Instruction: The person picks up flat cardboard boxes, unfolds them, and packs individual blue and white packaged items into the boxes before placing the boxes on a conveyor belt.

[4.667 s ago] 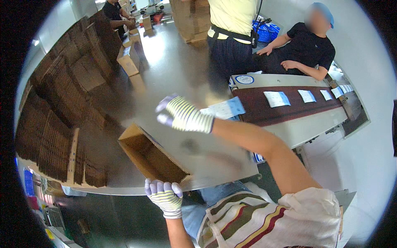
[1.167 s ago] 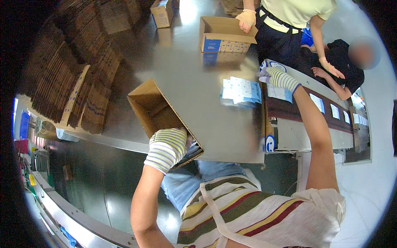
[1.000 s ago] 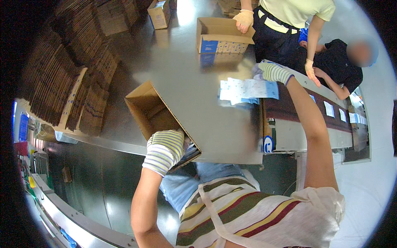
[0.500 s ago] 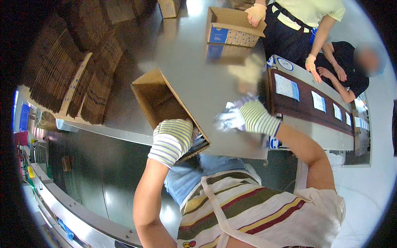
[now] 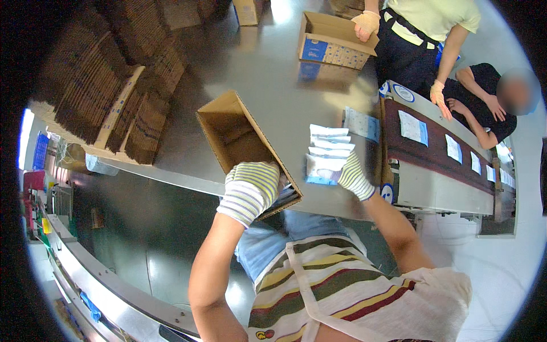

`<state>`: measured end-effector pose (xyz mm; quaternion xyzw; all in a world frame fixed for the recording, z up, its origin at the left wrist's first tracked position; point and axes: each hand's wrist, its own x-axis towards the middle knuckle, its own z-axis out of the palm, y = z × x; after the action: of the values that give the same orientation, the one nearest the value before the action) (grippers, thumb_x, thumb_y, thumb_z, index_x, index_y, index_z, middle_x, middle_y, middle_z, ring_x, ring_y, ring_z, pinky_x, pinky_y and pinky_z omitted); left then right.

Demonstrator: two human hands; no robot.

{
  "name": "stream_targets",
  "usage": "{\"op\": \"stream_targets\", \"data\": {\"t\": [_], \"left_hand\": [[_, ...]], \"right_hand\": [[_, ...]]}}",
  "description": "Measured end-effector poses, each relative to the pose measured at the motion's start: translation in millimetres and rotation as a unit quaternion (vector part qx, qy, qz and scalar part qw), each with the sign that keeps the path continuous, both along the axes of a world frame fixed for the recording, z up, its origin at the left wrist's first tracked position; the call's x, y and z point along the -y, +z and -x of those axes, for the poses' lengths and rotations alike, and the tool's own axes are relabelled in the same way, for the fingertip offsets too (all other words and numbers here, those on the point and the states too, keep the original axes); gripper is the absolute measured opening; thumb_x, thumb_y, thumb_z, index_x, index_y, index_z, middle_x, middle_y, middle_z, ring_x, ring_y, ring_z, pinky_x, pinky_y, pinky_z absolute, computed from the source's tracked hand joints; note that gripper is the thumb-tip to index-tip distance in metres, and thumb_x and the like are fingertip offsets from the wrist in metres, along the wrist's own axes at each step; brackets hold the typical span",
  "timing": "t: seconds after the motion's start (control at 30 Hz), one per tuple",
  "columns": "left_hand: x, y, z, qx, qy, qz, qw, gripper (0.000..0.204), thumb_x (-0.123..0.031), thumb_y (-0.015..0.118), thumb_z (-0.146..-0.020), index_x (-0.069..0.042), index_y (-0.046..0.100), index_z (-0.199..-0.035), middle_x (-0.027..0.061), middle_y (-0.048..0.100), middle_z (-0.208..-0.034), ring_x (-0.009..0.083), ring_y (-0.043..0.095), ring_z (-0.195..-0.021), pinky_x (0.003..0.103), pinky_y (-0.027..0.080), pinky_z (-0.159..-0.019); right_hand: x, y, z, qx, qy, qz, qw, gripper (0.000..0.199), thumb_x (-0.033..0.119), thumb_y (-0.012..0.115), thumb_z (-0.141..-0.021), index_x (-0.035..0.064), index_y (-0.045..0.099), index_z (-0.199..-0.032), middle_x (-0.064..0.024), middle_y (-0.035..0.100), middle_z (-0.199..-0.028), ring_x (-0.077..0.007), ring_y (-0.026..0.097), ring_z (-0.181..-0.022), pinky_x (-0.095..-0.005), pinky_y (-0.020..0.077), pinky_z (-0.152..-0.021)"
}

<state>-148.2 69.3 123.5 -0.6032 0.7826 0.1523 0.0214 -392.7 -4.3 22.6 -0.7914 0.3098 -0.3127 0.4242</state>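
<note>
Left hand [image 5: 250,191] grip closed on the open carton [image 5: 242,145] rim at centre; right hand [image 5: 352,176] pinches stacked packets [image 5: 327,154]; light, slippery-looking, best held by edges.

Bright overhead light glares on the steel table [image 5: 268,80] (edges bend strongly); the left rim stays dark.

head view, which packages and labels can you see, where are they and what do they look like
Open brown carton: tilted on the steel table, left hand on its near end.
White and blue packets: fanned stack in the right hand.
Blue-printed carton: far end of the table.
Flat packets: spaced along the dark belt.
</note>
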Motion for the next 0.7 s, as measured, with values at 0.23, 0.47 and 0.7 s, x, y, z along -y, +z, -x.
{"op": "stream_targets", "data": {"t": [0.23,0.47,0.7], "left_hand": [[3.2,5.9,5.3,0.058,0.009,-0.043,0.997,0.033,-0.031,0.049,-0.086,-0.004,0.067,-0.091,0.0168,0.068,-0.089,0.0343,0.066,-0.082,0.044,0.053,-0.074],[-2.9,-12.3,7.6,0.004,0.011,0.018,1.0,0.031,-0.026,0.05,-0.086,0.0,0.064,-0.095,0.0191,0.067,-0.081,0.033,0.066,-0.077,0.042,0.053,-0.069],[-6.3,-1.5,-1.6,-0.091,-0.079,0.127,0.985,0.021,-0.021,0.054,-0.082,-0.004,0.065,-0.079,0.0168,0.065,-0.072,0.0341,0.064,-0.069,0.044,0.051,-0.063]], "right_hand": [[25.7,102.2,-62.5,0.032,-0.074,0.375,0.924,0.034,0.033,0.067,-0.077,0.0202,0.066,-0.109,-0.0038,0.062,-0.115,-0.0201,0.055,-0.112,-0.0367,0.0439,-0.095],[30.9,109.2,-144.4,-0.013,0.092,0.175,0.98,0.063,0.033,0.074,-0.071,0.0038,0.05,-0.121,-0.0167,0.059,-0.117,-0.0299,0.056,-0.109,-0.0417,0.0407,-0.099],[52.7,87.8,-163.4,-0.337,0.136,0.328,0.872,0.079,0.05,0.073,-0.063,0.005,0.051,-0.124,-0.0191,0.062,-0.109,-0.0293,0.057,-0.108,-0.0528,0.0173,-0.111]]}}
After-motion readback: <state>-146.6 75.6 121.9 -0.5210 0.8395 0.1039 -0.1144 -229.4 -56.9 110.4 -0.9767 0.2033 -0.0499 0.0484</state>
